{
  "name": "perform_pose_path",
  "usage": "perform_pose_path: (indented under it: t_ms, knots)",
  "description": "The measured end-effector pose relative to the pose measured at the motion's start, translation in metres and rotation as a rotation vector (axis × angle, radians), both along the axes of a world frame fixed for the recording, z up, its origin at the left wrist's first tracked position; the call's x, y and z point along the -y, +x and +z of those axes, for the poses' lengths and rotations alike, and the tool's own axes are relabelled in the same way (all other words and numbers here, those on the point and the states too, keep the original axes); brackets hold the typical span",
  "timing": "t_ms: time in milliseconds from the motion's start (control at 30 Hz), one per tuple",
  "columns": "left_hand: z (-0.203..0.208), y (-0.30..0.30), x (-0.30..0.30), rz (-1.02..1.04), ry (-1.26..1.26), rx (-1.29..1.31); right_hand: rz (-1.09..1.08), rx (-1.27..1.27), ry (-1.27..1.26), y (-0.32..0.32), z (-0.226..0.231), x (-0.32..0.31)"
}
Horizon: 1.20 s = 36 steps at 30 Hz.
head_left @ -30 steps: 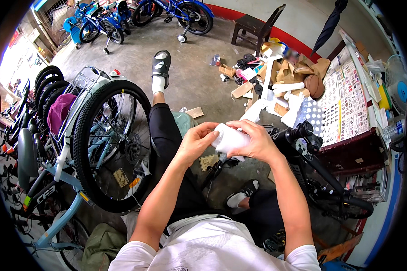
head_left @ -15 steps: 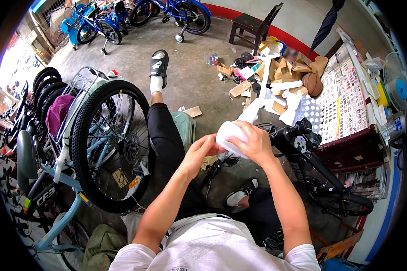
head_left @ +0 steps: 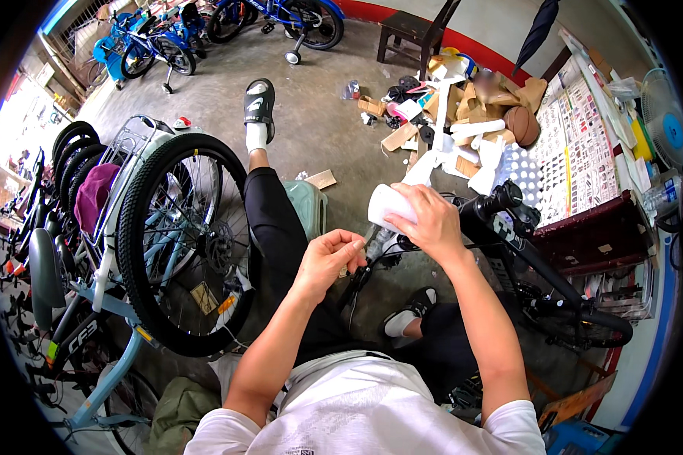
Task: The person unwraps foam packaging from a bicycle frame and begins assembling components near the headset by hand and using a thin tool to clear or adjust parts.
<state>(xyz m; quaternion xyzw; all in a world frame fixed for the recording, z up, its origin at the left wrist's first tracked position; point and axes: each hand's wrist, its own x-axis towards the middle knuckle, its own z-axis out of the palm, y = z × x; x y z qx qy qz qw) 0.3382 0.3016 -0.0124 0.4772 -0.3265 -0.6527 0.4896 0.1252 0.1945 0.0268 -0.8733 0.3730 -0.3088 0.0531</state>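
A white, foam-like wrap (head_left: pixel 385 206), rounded like a short roll, is gripped in my right hand (head_left: pixel 431 221), with the fingers curled over its top. My left hand (head_left: pixel 329 262) is closed in a pinch, lower and to the left. A thin, dull strip (head_left: pixel 372 233) runs between its fingertips and the wrap; its material is unclear. Just right of my right hand is a black bicycle (head_left: pixel 535 262), its handlebar grip (head_left: pixel 501 199) pointing up. Dark cables and clear plastic (head_left: pixel 387 249) show below the wrap.
An upright bicycle wheel (head_left: pixel 133 250) stands close on my left, before a light-blue frame (head_left: pixel 114 371). Ahead are a green plastic stool (head_left: pixel 308 206) and a heap of cardboard and packing scraps (head_left: pixel 463 121). A cabinet (head_left: pixel 592 235) stands at right, a wooden chair (head_left: pixel 413 32) behind.
My left hand has come away from the white wrap, down and slightly left. My right hand still holds the wrap, now tilted differently. The thin strip has come into view between them.
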Motion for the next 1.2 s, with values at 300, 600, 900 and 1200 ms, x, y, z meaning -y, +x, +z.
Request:
perform_pose_path:
  t_ms: [300, 600, 900, 1200]
  knots:
    - [0.014, 0.001, -0.014, -0.074, 0.054, -0.019, -0.026, -0.033, -0.052, -0.01, 0.004, 0.004]
    - [0.049, 0.005, -0.024, -0.074, -0.029, -0.08, -0.052, -0.188, -0.112, -0.011, 0.002, 0.003]
    - [0.071, 0.018, -0.032, -0.084, -0.044, 0.034, 0.007, -0.328, -0.356, -0.013, -0.022, 0.012]
    - [0.1, 0.012, -0.011, -0.015, -0.029, -0.031, 0.095, -0.393, -0.365, 0.001, -0.038, -0.002]
